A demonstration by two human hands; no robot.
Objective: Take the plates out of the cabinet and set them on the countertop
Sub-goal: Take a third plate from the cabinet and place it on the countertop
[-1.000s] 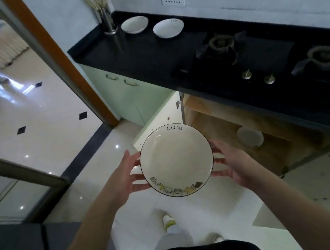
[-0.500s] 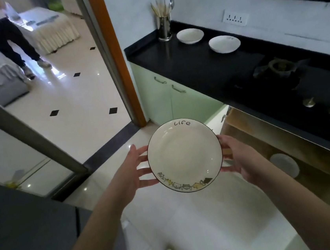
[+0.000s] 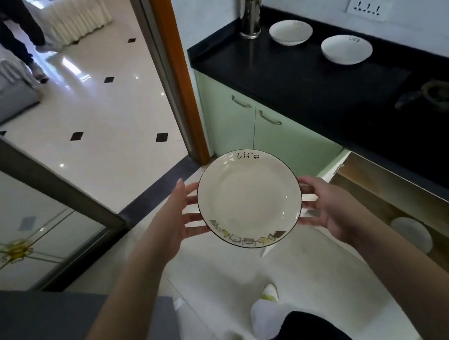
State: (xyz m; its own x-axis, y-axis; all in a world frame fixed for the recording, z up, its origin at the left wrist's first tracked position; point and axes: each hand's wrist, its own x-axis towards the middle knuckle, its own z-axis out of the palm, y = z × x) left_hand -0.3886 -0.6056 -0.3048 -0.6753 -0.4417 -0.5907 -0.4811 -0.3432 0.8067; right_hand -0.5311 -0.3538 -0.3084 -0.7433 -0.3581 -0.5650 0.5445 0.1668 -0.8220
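Plate [image 3: 249, 197] held level over the floor.
Left hand [image 3: 172, 223] and right hand [image 3: 331, 208] cradle its rim, fingers spread — two plates [image 3: 290, 31] on the tabletop [image 3: 277, 80] at 1 o'clock.

The view has swung left and up: the open cabinet [image 3: 419, 220] slid toward the right edge, the two plates on the counter [image 3: 277, 80] loom closer, and the doorway floor widened.
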